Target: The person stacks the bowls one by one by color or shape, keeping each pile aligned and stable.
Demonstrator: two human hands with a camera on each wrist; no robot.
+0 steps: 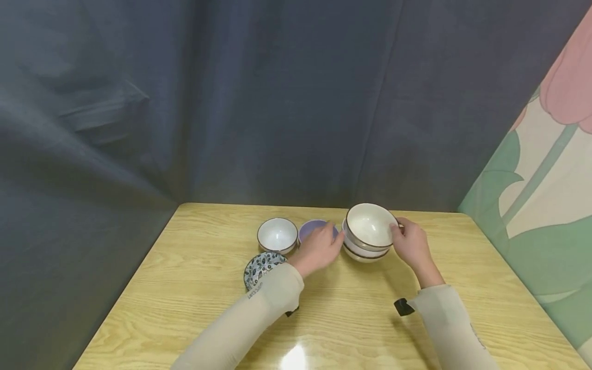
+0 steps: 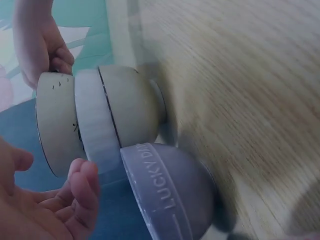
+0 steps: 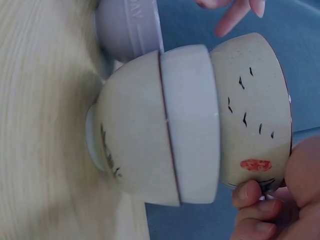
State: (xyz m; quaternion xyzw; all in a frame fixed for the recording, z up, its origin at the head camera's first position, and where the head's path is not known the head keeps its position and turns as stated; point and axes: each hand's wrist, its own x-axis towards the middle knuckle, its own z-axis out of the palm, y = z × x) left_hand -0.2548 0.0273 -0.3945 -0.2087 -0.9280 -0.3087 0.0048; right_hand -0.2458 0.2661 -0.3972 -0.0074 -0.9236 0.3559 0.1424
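Note:
My right hand [image 1: 413,247] pinches the rim of a cream bowl [image 1: 370,224] with a dark edge, thumb on the inside. That bowl is the top one of a stack; the right wrist view shows small black marks and a red stamp on its side. Beneath it sit a plain white bowl [image 3: 191,122] and another cream bowl [image 3: 135,125] standing on the table. Over the purple bowl [image 2: 170,187], lettered on its side, my left hand [image 1: 319,248] hovers beside the stack. Its fingers are loosely bent and hold nothing, close to the top bowl's side.
Left of the purple bowl stands a white bowl [image 1: 277,234] with a dark rim. In front of it lies a blue-and-white patterned dish [image 1: 257,268], partly covered by the left sleeve. The wooden table [image 1: 185,288] meets a dark curtain [image 1: 287,103] behind and a flowered wall [image 1: 546,221] at right.

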